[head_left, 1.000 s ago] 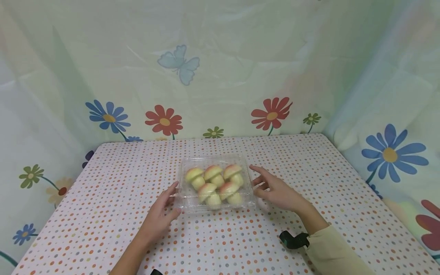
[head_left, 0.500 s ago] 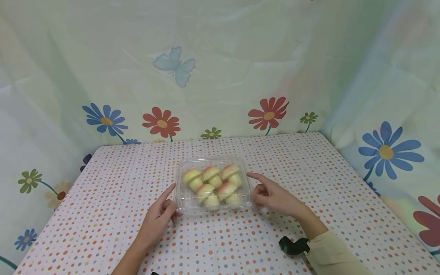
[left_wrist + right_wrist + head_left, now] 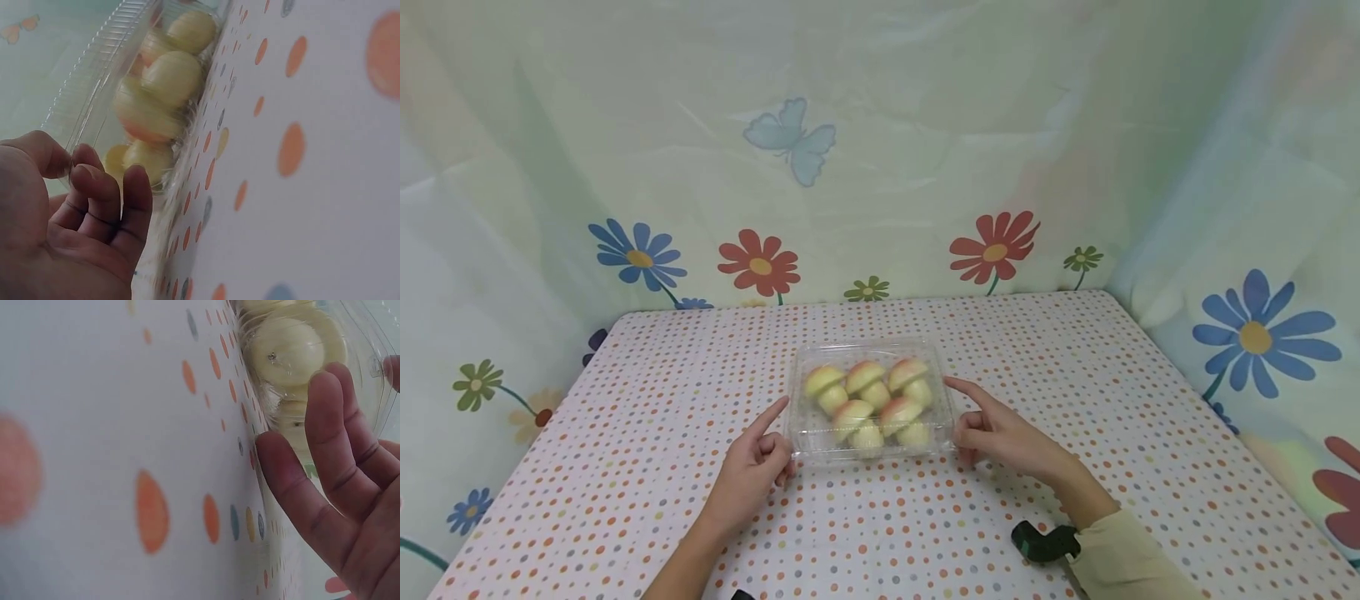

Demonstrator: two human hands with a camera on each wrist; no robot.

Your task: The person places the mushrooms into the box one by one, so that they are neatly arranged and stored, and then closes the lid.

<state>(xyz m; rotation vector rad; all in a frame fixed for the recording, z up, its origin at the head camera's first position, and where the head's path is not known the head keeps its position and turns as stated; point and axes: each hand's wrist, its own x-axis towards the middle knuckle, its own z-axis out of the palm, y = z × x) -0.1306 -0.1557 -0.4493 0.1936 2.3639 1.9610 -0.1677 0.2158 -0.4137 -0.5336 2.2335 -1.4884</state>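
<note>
A clear plastic clamshell box (image 3: 820, 442) with its lid down sits on the table. Inside lie several mushroom-shaped pieces (image 3: 867, 375) with pale stems and yellow-pink caps. At the box's left side, my left hand (image 3: 747, 479) pinches the rim near the front corner, its index finger stretched forward along the edge. In the left wrist view the thumb meets the plastic edge (image 3: 81, 128) against the curled fingers. My right hand (image 3: 1011, 440) mirrors this at the right side, index pointing along the box, thumb at the rim; the right wrist view shows its lower fingers (image 3: 331, 431) beside the box.
The table (image 3: 662, 400) wears a white cloth with coloured dots. Behind and on both sides hangs a pale curtain (image 3: 910, 125) printed with flowers and a butterfly. A black wrist strap piece (image 3: 1043, 542) sticks out by the right sleeve (image 3: 1131, 550).
Both hands were spread more loosely beside the box a second ago. Their fingers have since curled in at its front corners, with the index fingers left pointing. The box has stayed put.
</note>
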